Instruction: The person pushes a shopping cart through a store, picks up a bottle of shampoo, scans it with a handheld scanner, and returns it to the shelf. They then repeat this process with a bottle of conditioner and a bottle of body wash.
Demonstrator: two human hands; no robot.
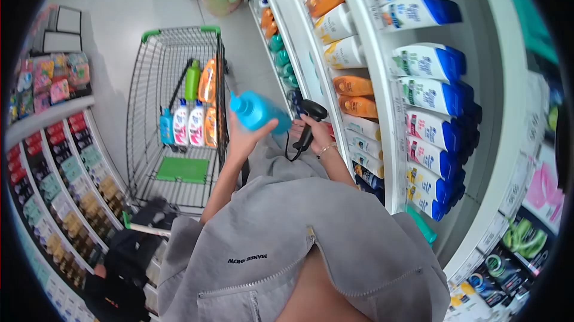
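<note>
My left hand is wrapped round a large blue pump bottle, which is tilted, its pump pointing to the upper left. In my right hand is a black handheld barcode scanner, its cable looping down. The scanner's head is close to the shelf and a short way right of the bottle. Left of the blue bottle is a wire shopping cart. It holds a green pump bottle, a smaller blue bottle, white bottles with dark blue tops, and orange bottles.
Shelves on my right carry several rows of shampoo bottles with blue caps and orange bottles. Small boxed goods fill a low rack on the left. A person in dark clothing is at lower left.
</note>
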